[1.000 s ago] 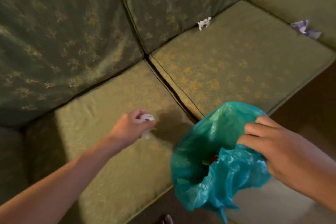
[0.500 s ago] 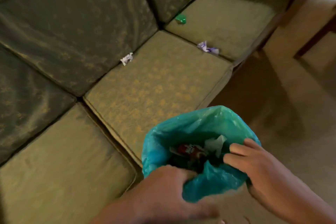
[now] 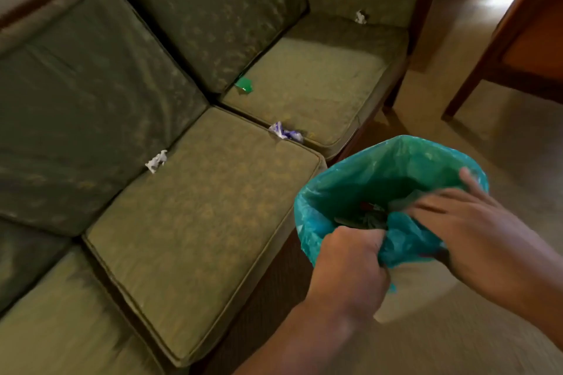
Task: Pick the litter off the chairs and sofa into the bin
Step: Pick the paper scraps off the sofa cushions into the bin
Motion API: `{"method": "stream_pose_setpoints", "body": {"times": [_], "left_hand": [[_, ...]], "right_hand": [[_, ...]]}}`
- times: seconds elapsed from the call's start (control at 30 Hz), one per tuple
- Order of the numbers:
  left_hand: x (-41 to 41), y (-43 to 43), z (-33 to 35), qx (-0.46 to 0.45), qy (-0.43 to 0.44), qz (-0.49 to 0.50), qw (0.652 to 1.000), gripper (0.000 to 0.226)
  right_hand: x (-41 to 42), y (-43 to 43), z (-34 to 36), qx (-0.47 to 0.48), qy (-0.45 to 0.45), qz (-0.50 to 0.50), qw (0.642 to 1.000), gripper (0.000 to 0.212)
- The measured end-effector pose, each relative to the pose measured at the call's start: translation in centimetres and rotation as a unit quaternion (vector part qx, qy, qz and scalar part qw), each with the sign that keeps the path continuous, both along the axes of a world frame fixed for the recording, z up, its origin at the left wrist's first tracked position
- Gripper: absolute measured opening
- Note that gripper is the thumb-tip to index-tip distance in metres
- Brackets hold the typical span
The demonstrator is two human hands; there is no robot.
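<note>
On sofa (image 3: 213,207): 4 scraps left, nearest white wad (image 3: 156,161) at back crease. Light, crushable; pinch w/ fingertips. L hand (image 3: 350,259) fisted on bag (image 3: 380,179) rim; R hand (image 3: 466,222) blurred, fingers spread at bag mouth.

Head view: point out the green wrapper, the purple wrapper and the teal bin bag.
green wrapper (image 3: 243,84): head view, middle of the crumpled foil.
purple wrapper (image 3: 285,132): head view, centre of the wrapper, at the cushion seam.
teal bin bag (image 3: 350,183): head view, inner wall below the far rim.
</note>
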State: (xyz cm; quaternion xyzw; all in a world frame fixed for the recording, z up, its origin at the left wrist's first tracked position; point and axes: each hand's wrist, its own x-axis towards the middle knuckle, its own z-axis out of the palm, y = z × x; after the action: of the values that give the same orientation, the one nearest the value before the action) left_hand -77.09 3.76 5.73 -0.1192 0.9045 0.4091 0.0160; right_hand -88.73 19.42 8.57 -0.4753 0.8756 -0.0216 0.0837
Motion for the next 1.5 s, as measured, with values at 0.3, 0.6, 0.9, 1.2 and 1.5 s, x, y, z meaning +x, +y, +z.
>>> {"method": "stream_pose_setpoints", "body": {"times": [0.3, 0.6, 0.9, 1.2, 1.5], "left_hand": [[-7.5, -7.4, -1.1, 0.187, -0.040, 0.002, 0.982, 0.033], [-22.4, -24.2, -12.5, 0.200, -0.181, 0.411, 0.871, 0.024], [-24.8, -26.5, -18.3, 0.011, -0.251, 0.380, 0.890, 0.026], [-23.7, -22.7, -8.8, 0.032, 0.068, 0.400, 0.913, 0.026], [-26.1, -14.3, -7.9, -0.019, -0.150, -0.034, 0.988, 0.056]], "right_hand": [[-7.6, -2.7, -4.2, -0.054, -0.009, 0.007, 0.998, 0.042], [-18.2, -10.7, -7.4, -0.111, 0.053, 0.063, 0.990, 0.033], [-21.8, -11.7, -11.0, -0.162, 0.004, 0.061, 0.985, 0.018], [-22.1, -11.2, -9.4, -0.061, -0.011, 0.101, 0.993, 0.026], [-22.1, -11.0, -7.8, -0.051, -0.014, 0.136, 0.989, 0.030]]}}
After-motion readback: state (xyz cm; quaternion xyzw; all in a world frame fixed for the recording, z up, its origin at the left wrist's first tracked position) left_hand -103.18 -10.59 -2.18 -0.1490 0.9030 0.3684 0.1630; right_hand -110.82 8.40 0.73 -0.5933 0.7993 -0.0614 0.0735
